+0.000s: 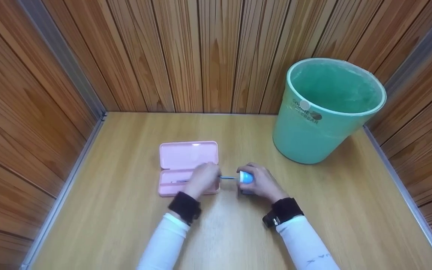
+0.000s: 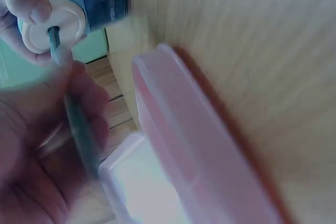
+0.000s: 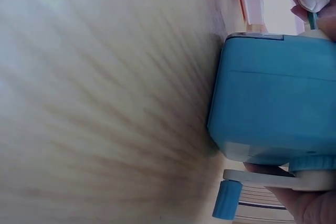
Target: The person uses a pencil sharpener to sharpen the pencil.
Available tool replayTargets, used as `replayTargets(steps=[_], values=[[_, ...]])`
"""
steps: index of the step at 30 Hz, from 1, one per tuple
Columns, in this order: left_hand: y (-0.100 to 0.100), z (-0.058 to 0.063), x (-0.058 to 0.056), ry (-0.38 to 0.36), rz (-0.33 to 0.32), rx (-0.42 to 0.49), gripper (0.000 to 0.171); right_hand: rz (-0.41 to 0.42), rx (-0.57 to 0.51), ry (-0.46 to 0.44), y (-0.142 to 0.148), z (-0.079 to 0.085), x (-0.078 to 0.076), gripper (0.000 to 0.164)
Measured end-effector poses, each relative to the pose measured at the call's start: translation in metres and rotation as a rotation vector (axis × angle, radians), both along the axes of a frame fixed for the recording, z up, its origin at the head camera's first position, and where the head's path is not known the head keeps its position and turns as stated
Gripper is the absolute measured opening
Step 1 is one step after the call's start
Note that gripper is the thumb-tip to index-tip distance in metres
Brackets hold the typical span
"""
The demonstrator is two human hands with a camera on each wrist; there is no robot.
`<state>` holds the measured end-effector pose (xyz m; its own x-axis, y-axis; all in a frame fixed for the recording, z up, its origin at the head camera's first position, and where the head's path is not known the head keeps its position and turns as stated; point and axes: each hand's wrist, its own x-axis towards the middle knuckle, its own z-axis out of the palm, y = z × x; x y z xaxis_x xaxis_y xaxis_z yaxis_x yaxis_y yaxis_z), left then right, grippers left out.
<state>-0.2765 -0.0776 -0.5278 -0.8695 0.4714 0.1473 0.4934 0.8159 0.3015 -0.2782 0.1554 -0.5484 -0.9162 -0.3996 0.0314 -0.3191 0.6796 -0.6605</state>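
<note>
My left hand (image 1: 204, 177) pinches a dark green pencil (image 1: 228, 177) between thumb and fingers, holding it level. The pencil's tip end sits in the hole of the round white front on a blue crank pencil sharpener (image 1: 246, 177). My right hand (image 1: 263, 183) grips the sharpener's body from the right side. In the right wrist view the sharpener (image 3: 273, 98) rests on the table, its white crank arm (image 3: 262, 178) ending in a blue knob (image 3: 228, 199). An open pink pencil case (image 1: 188, 154) lies just behind and under my left hand.
A thin pencil-like item (image 1: 180, 181) lies in the case's tray, partly hidden by my hand. At the back right stands a tall green bin (image 1: 306, 138) with a liner. Wood-panelled walls (image 1: 216, 56) enclose the wooden table (image 1: 126, 225) at the back and sides.
</note>
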Motion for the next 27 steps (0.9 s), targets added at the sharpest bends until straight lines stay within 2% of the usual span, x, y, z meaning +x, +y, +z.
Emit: replayTargets(steps=[3,5,9,11,17,23,27], values=[[-0.033,0.005,0.000,-0.037,0.102,0.046,0.005,-0.026,0.011,-0.031,-0.004,0.001,0.000,0.048],[-0.055,0.010,0.001,-0.087,0.164,0.052,0.006,-0.034,0.024,-0.044,-0.006,0.001,0.000,0.049],[-0.076,0.013,-0.001,-0.137,0.260,0.047,0.006,-0.039,0.017,-0.028,-0.005,0.001,-0.001,0.047],[-0.082,0.011,-0.001,-0.144,0.277,0.033,0.009,-0.037,0.012,-0.013,-0.005,0.001,0.000,0.046],[-0.086,0.001,0.001,-0.149,0.263,0.028,0.013,-0.024,0.027,0.029,-0.003,-0.001,0.001,0.044],[-0.079,-0.008,0.002,-0.158,0.265,0.046,0.014,-0.038,0.027,0.008,-0.004,-0.001,0.001,0.045],[-0.073,-0.013,0.003,-0.189,0.278,0.088,0.013,-0.048,0.032,-0.006,-0.005,-0.001,0.001,0.045]])
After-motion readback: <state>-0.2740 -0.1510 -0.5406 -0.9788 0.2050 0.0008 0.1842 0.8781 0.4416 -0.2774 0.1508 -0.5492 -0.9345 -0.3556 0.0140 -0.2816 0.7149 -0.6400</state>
